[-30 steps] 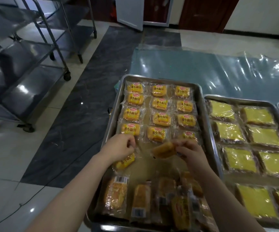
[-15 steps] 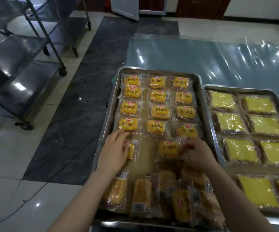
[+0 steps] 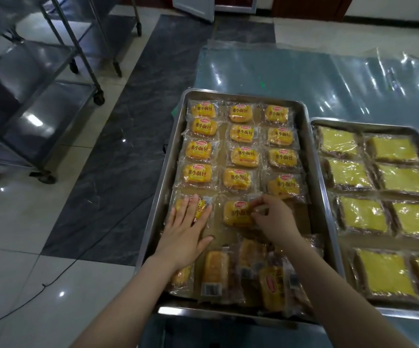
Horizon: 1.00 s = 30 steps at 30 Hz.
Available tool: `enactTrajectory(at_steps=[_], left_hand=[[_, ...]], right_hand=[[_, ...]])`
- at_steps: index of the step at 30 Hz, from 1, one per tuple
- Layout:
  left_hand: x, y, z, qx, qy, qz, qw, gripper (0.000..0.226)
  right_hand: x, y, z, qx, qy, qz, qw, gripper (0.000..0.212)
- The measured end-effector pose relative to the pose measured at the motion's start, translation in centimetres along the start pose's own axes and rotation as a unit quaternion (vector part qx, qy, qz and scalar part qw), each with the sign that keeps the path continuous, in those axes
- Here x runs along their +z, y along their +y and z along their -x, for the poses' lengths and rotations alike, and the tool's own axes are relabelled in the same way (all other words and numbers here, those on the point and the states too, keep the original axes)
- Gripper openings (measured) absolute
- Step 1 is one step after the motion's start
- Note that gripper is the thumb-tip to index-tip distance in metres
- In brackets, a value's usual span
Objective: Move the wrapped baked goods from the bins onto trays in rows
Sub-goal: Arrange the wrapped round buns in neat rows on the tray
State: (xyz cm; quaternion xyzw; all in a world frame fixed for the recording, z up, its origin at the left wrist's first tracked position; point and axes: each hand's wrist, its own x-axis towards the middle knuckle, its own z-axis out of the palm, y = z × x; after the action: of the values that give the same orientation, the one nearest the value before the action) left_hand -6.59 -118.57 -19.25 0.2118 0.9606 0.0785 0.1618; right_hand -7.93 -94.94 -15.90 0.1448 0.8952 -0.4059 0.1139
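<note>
A steel tray [image 3: 311,156] holds several wrapped yellow small breads in three columns. My left hand [image 3: 185,231] lies flat with straight fingers on the left bread [image 3: 179,205] of the nearest row. In that row's middle lies another wrapped bread [image 3: 236,213], and my right hand [image 3: 272,218] pinches the right edge of its wrapper. The spot to the right of it is bare tray. A loose pile of wrapped breads [image 3: 251,275] lies jumbled at the tray's near end, partly under my forearms.
A second steel tray [image 3: 369,124] to the right carries rows of wrapped yellow square cakes [image 3: 361,214]. Clear plastic sheeting [image 3: 303,74] covers the table beyond. Steel wheeled racks [image 3: 52,101] stand on the tiled floor at left. A cable [image 3: 52,280] runs across the floor.
Both hands brought a bread each down onto the tray in a new near row. The left hand went from holding its bread to lying flat on it; the right hand's bread now lies label up.
</note>
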Motion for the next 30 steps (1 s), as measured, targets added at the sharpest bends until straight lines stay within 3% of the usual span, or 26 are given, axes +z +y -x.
enactTrajectory(at_steps=[2,6,9,12,16,20,23,26,28,30], left_hand=[[0.1,0.0,0.0,-0.001,0.004,-0.002,1.0,0.075],[0.3,0.0,0.0,-0.002,0.012,-0.004,1.0,0.075],[0.5,0.0,-0.1,0.001,0.024,-0.009,1.0,0.075],[0.6,0.0,0.0,-0.002,0.028,-0.013,1.0,0.074],[-0.3,0.3,0.5,-0.003,0.029,0.025,0.999,0.072],[-1.6,0.1,3.1,-0.047,0.13,0.128,0.982,0.072],[-2.5,-1.0,6.1,-0.086,0.203,0.142,0.965,0.058],[-3.0,-1.8,8.2,-0.081,0.234,0.05,0.968,0.027],[-2.9,-1.9,9.1,-0.086,0.221,0.051,0.97,0.022],[-2.3,-1.7,9.6,-0.078,0.223,0.054,0.97,0.025]], right_hand=[[0.8,-0.2,0.0,-0.021,0.021,0.063,0.998,0.022],[1.8,0.2,0.7,-0.142,0.061,0.25,0.956,0.055],[3.2,0.5,0.9,-0.235,-0.03,0.295,0.926,0.063],[4.7,0.4,0.7,-0.217,-0.106,0.347,0.906,0.064],[5.2,-0.5,0.3,-0.176,-0.139,0.364,0.904,0.073],[4.7,-1.1,1.2,-0.193,-0.086,0.301,0.93,0.068],[3.8,-1.9,2.6,-0.23,-0.046,0.247,0.94,0.045],[3.6,-3.1,4.3,-0.221,-0.14,0.282,0.923,0.042],[4.0,-3.8,5.5,-0.199,-0.211,0.323,0.901,0.047],[4.6,-4.1,6.4,-0.164,-0.23,0.328,0.901,0.044]])
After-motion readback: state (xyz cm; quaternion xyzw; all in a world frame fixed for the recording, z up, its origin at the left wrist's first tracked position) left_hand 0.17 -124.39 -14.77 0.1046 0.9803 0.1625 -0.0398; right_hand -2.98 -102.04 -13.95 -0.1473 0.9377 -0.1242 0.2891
